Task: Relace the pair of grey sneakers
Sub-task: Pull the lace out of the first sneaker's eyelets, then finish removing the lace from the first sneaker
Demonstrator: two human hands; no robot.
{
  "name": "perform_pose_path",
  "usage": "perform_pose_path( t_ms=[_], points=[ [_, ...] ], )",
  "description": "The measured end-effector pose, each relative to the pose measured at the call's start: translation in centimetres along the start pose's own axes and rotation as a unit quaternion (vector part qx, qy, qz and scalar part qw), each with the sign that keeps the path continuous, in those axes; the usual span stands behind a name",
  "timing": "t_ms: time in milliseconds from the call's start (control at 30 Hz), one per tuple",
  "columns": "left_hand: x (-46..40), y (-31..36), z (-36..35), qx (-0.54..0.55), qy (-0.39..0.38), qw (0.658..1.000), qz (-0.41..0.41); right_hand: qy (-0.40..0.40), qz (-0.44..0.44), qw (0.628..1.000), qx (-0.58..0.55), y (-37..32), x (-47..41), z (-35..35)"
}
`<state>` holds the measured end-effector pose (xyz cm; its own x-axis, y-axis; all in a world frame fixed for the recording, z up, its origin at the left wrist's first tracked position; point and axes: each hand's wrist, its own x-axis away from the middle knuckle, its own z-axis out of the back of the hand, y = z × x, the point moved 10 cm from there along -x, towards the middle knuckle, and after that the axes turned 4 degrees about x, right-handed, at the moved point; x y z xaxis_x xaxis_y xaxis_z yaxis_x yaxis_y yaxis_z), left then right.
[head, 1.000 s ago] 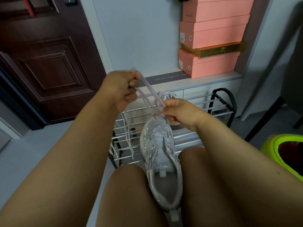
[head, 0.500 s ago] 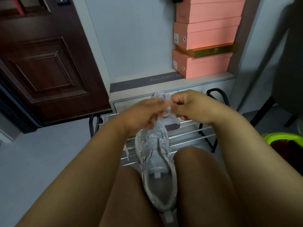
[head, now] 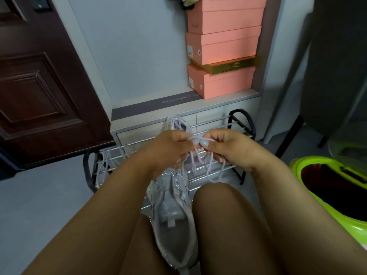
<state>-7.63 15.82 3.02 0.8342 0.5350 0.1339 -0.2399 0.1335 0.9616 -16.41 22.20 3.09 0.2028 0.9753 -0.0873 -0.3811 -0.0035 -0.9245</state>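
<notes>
Between the person's bare knees a grey sneaker (head: 172,217) is wedged, heel toward the camera, toe pointing at the metal shoe rack (head: 236,133) beyond. Its tongue label and open collar face up. Above the sneaker's toe end, both hands meet. Left hand (head: 168,149): fingers curled, thumb and forefinger pinching the pale lilac lace (head: 208,169) at the point where the strands cross. Right hand (head: 228,147): likewise curled, thumb and forefinger pinching the same lace just beside the left thumb; the two thumbs nearly touch. Loose loops of lace hang below the right hand, over the sneaker's forefoot and in front of the rack's rails. A second grey sneaker (head: 176,124) sits on the rack beyond the hands, partly hidden by them. Behind the rack stands a low white cabinet (head: 214,112) carrying three stacked pink shoe boxes (head: 222,50). Right of the sneaker lies a lime-green container (head: 309,193); left of the rack, a dark wooden door (head: 39,92).
</notes>
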Motion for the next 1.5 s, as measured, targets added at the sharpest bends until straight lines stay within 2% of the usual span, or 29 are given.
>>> perform_pose_path(
  t_ms=[100,233,300,367,433,500,567,733,867,933,1033,1167,1367,1500],
  points=[
    [-0.9,0.2,-2.3,-0.036,-0.016,0.999,-0.010,0.025,-0.012,1.000,-0.008,1.6,1.7,2.2],
    [-2.9,0.0,-6.5,-0.013,-0.054,0.998,-0.010,0.093,-0.042,0.993,-0.065,4.2,4.3,5.7],
    [-3.7,-0.3,-8.3,-0.001,-0.067,0.998,-0.005,0.149,-0.066,0.982,-0.091,5.9,5.9,8.1],
    [-4.3,-0.6,-9.3,-0.006,-0.069,0.998,-0.007,0.240,-0.093,0.961,-0.099,7.6,8.1,11.5],
    [-4.8,-1.0,-9.7,-0.010,-0.066,0.998,-0.013,0.334,-0.119,0.934,-0.039,9.4,10.9,15.3],
    [-5.0,-1.3,-9.5,-0.011,-0.063,0.998,-0.014,0.389,-0.159,0.902,0.099,11.0,13.6,18.5],
    [-5.1,-1.8,-8.9,0.003,-0.051,0.999,-0.009,0.410,-0.204,0.870,0.185,12.8,15.8,20.7],
    [-5.1,-3.0,-8.0,0.041,-0.027,0.999,0.004,0.440,-0.294,0.820,0.218,17.3,19.4,23.6],
    [-5.5,-3.9,-7.3,0.061,-0.017,0.998,0.017,0.384,-0.371,0.800,0.275,19.6,19.8,23.3],
    [-5.6,-4.2,-7.0,0.065,-0.014,0.998,0.022,0.383,-0.379,0.792,0.286,19.4,19.5,22.9],
    [-5.6,-4.4,-6.5,0.065,-0.009,0.997,0.027,0.403,-0.358,0.802,0.259,18.5,18.1,21.6],
    [-4.8,-4.0,-5.6,0.072,0.013,0.997,0.028,0.364,-0.275,0.850,0.264,15.9,12.5,18.0],
    [-2.8,-2.9,-1.7,0.078,0.084,0.993,0.012,0.259,-0.162,0.926,0.224,10.9,2.5,9.9],
    [-1.3,-2.7,2.4,0.086,0.139,0.987,-0.001,0.193,-0.113,0.957,0.183,7.2,-1.9,5.2]
  ],
)
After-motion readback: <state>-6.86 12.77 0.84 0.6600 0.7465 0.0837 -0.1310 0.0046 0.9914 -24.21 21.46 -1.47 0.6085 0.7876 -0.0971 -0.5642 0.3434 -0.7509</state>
